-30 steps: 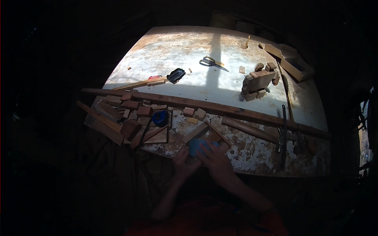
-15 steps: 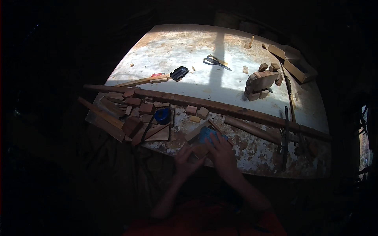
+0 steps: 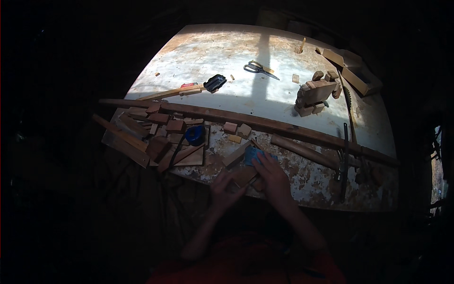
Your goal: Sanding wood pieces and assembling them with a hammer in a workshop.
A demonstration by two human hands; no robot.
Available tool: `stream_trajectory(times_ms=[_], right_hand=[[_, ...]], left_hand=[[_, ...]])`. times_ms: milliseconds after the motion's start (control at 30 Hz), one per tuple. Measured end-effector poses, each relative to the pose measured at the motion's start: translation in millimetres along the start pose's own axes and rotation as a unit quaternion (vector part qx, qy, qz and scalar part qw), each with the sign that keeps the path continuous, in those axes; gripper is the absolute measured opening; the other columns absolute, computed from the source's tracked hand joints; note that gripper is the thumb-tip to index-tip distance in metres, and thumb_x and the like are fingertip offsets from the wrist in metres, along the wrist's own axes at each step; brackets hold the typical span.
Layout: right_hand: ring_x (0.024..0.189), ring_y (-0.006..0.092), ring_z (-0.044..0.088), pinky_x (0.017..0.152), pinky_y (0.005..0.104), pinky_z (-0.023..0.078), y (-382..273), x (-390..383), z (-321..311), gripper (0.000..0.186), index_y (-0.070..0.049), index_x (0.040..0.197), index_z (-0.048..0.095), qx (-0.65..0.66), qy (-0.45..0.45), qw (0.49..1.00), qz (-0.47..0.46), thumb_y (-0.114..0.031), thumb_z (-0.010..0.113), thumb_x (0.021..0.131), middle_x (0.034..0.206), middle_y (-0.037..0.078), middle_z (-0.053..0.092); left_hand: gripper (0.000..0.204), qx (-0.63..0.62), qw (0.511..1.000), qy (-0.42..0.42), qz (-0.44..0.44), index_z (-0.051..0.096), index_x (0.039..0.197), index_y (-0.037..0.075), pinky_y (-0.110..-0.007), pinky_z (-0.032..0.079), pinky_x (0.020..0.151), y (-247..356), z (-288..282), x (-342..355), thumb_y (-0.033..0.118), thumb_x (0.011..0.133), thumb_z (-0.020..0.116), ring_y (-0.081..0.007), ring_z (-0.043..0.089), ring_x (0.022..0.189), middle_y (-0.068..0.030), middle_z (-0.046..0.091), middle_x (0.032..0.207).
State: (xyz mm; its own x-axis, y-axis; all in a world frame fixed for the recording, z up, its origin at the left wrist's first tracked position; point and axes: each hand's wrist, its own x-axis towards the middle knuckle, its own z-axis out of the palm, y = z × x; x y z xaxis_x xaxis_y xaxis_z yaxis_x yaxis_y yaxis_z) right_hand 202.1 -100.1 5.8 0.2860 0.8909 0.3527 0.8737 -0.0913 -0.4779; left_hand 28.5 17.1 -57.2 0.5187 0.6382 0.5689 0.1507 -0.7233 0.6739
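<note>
At the near edge of the workbench, a small brown wooden block (image 3: 244, 175) lies between my hands. My left hand (image 3: 223, 190) is closed on its left side, thumb along the near edge. A blue sheet (image 3: 253, 154), which looks like sandpaper, sits just beyond the block. My right hand (image 3: 273, 177) presses its bent fingers over the sheet's right part and hides some of it. Beside them lies a pale wooden bar (image 3: 235, 156). Deep shade blurs the finger detail.
A long wooden beam (image 3: 213, 112) crosses the bench (image 3: 189, 57). Wood offcuts and a blue tape measure (image 3: 195, 135) lie left. A hammer (image 3: 302, 150) and a dark metal bar (image 3: 344, 161) lie right. Beyond are scissors (image 3: 257, 68), a wooden assembly (image 3: 316, 93) and a cardboard box (image 3: 354, 81).
My right hand has shifted slightly right and back toward me, uncovering more of the blue sheet and the block. My left hand keeps its hold on the block.
</note>
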Motion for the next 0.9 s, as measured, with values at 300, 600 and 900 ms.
stream_trajectory(times_ms=[300,600,900], right_hand=[[0.152,0.0374,0.053,0.123,0.0537,0.045,-8.3,-16.7,0.4,0.053,-0.008,0.146,0.067,0.0,0.027,1.0,0.012,-0.001,0.068,0.093,0.157,0.018,0.061],[0.152,0.0375,0.054,0.125,0.0536,0.046,-11.1,-45.5,11.5,0.067,-0.008,0.148,0.066,0.007,0.04,0.999,-0.031,0.012,0.062,0.085,0.159,0.018,0.06],[0.136,0.039,0.068,0.114,0.0471,0.055,18.4,-92.5,-31.5,0.052,0.0,0.14,0.071,0.111,0.175,0.97,0.127,0.017,0.05,0.094,0.142,0.024,0.071]], left_hand=[[0.056,-0.004,1.0,0.001,-0.013,0.077,0.121,0.005,-0.04,0.063,0.078,-4.0,2.1,-4.2,0.018,0.072,0.099,-0.0311,0.077,0.092,-0.0127,0.073,0.103],[0.055,-0.006,0.999,-0.009,-0.033,0.077,0.124,0.003,-0.036,0.059,0.076,2.3,3.4,-1.0,0.014,0.074,0.098,-0.0261,0.074,0.093,-0.0125,0.073,0.107],[0.082,-0.039,0.998,-0.006,-0.052,0.067,0.146,0.007,-0.045,0.06,0.102,15.6,-10.3,2.8,0.025,0.072,0.1,-0.0354,0.071,0.122,-0.019,0.067,0.131]])
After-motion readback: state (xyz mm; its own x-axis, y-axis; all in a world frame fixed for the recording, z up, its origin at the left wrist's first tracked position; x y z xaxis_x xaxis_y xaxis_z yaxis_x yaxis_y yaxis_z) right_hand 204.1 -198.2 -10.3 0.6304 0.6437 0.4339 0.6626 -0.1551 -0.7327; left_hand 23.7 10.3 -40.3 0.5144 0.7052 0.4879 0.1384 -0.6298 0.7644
